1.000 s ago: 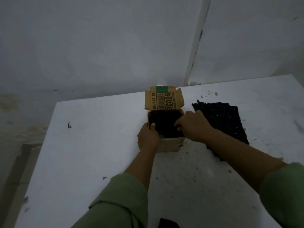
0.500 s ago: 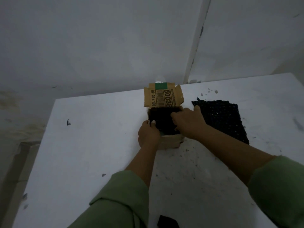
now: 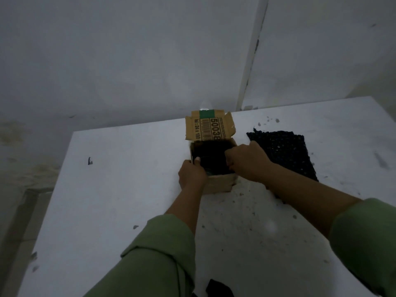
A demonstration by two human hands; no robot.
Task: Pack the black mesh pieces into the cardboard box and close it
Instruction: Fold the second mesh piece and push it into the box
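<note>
The cardboard box (image 3: 214, 166) sits open near the far edge of the white table (image 3: 120, 189), its lid flap (image 3: 211, 127) standing upright at the back with a green strip and the printed digits "5003" facing the person. Inside the box everything is dark – black mesh seems to fill it, though the light is too dim to make out separate pieces. The left hand (image 3: 191, 174) clasps the box's near-left corner, thumb hooked over the rim and the fingers wrapped down the outside wall, so it is holding the box itself. The right hand (image 3: 248, 160) lies over the box's right rim with the fingers curled down into the opening; whether they pinch any mesh there I cannot tell, since the knuckles hide the tips. Just to the right of the box, partly under the right forearm, a flat sheet of black mesh (image 3: 285, 151) lies on the table, not touching the box as far as can be seen. Small black crumbs (image 3: 242, 194) are scattered on the table in front of the box and beyond the sheet – and one dark fleck (image 3: 90, 161) lies well to the box's left. Both arms wear green sleeves (image 3: 162, 254). A dark object (image 3: 218, 289) pokes in at the table's near edge, too cropped to identify.
</note>
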